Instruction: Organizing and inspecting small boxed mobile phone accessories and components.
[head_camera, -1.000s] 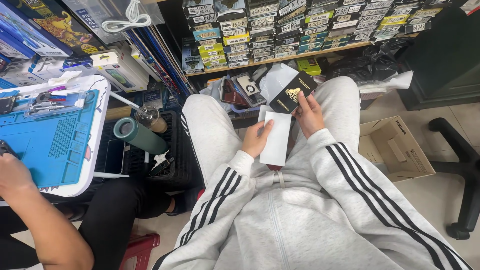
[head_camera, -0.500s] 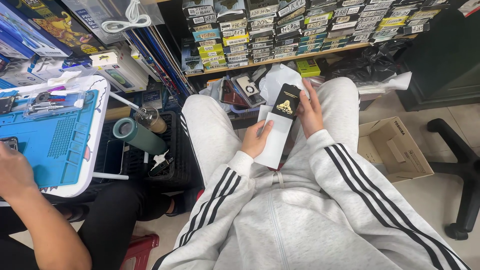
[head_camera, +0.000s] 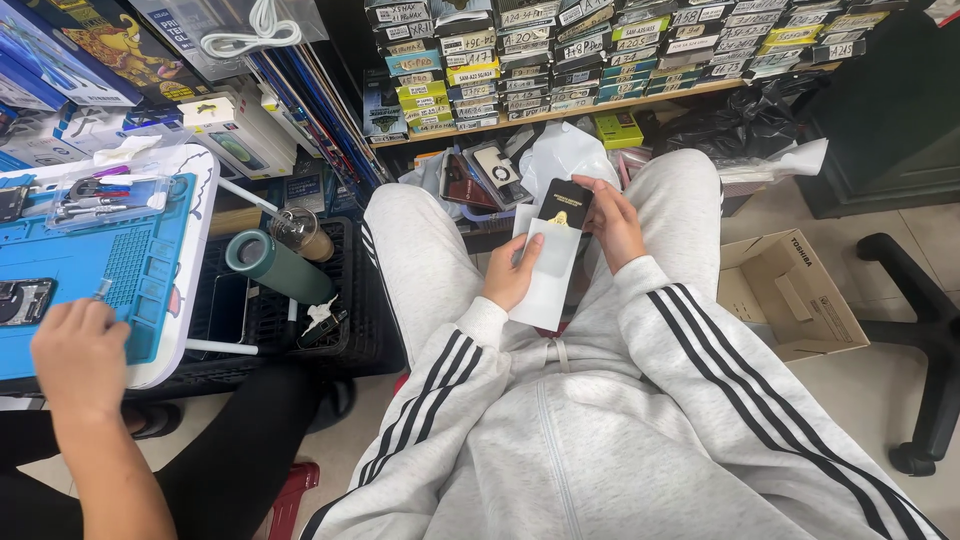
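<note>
I sit with grey sweatpants legs spread, hands above my lap. My left hand (head_camera: 512, 270) holds a white flat envelope-like sleeve (head_camera: 545, 275) by its left edge. My right hand (head_camera: 612, 222) grips a small black card-shaped packet (head_camera: 566, 203) with a gold emblem, its lower part tucked into the top of the white sleeve. Both sleeves of my top are grey with black stripes.
Another person's hand (head_camera: 80, 355) rests on a blue work mat (head_camera: 110, 270) with tools at the left. A green bottle (head_camera: 275, 265) lies on a black crate. Shelves of labelled boxes (head_camera: 600, 50) stand ahead. An open cardboard box (head_camera: 790, 295) and chair base (head_camera: 925, 330) are at right.
The black packet moved from beside my right knee onto the white sleeve and now sits partly inside its top. The other person's hand shifted slightly on the blue mat.
</note>
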